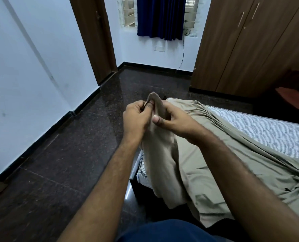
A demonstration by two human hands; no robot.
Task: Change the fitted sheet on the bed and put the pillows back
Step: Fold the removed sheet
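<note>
Your two hands meet a little above the middle of the frame, both holding a raised corner of the beige fitted sheet (164,165). Your left hand (136,116) has its fingers curled in, pinching the bunched tip of the fabric, which pokes up just above the knuckles. Your right hand (176,117) grips the same fold from the other side, thumb pressed flat on the cloth with the nail facing you and the fingers wrapped behind it. From your hands the sheet hangs down over the near corner of the mattress (267,130) and spreads in loose wrinkles across the lower right of the frame. Beyond it, at right of centre, the striped mattress top lies bare. The dark polished floor (66,154) fills the left and centre. A brown door (92,37) stands at upper left of centre, a blue curtain (161,16) hangs over the window at top centre, and a brown wardrobe (241,44) fills the upper right.
</note>
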